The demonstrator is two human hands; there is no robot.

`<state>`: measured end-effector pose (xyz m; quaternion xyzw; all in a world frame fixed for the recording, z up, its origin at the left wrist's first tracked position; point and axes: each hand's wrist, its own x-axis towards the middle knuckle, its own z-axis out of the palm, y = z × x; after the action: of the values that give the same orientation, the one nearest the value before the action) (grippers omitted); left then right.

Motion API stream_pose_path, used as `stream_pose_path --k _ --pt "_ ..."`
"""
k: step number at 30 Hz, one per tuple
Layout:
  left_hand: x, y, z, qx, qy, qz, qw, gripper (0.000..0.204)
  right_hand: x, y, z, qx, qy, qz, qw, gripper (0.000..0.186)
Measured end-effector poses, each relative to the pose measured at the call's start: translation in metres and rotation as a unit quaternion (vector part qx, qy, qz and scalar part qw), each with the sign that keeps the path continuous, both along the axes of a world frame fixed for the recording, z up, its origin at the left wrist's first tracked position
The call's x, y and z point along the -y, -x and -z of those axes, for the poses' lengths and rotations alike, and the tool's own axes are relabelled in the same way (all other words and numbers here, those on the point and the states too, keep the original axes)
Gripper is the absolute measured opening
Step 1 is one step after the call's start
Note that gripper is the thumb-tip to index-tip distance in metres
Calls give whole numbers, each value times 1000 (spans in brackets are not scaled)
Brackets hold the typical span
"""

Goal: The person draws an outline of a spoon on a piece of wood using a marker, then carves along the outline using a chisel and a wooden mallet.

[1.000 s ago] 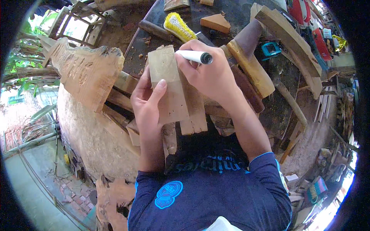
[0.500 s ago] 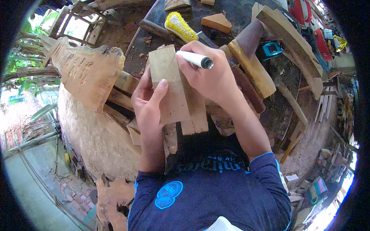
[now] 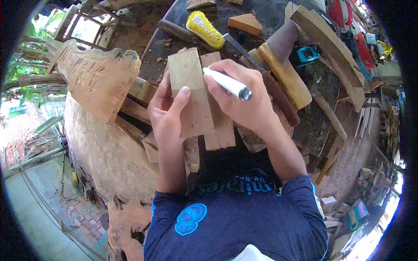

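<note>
My left hand (image 3: 167,108) grips a pale rectangular wooden block (image 3: 193,106) by its left side, the thumb lying across its broad face. The block's upper part is lighter than its lower part. In my right hand (image 3: 246,95) is a white marker (image 3: 226,82), pinched between thumb and fingers. Its tip end is close to the block's right edge; whether it touches cannot be made out. Behind the block, a second flat wooden board (image 3: 220,132) shows to the right and below, partly covered by the block and my right hand.
On the dark bench lie a yellow-bristled brush (image 3: 204,30), a chisel-like tool (image 3: 239,48), a wooden wedge (image 3: 245,25), a wooden mallet-like piece (image 3: 287,78), a teal tape measure (image 3: 307,55) and a long curved timber (image 3: 331,48). A large carved slab (image 3: 98,82) stands at the left.
My right hand with the marker has shifted slightly right and down, and the marker tilts more steeply. More of the rear board's top now shows. My left hand and block stay nearly still.
</note>
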<state>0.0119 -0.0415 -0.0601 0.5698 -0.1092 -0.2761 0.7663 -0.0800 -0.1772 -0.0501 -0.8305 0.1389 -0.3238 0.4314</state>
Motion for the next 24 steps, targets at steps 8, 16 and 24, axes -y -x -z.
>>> stream_pose_path --k 8,16,24 --pt "0 0 3 1 1 -3 1000 51 -19 29 0 2 -11 -5 1000 16" --pt "0 0 2 5 5 -3 1000 51 -26 49 -1 -14 -29 -35 999 20" --pt "-1 0 3 8 1 -3 1000 50 -28 57 -5 -41 -61 -59 996 22"
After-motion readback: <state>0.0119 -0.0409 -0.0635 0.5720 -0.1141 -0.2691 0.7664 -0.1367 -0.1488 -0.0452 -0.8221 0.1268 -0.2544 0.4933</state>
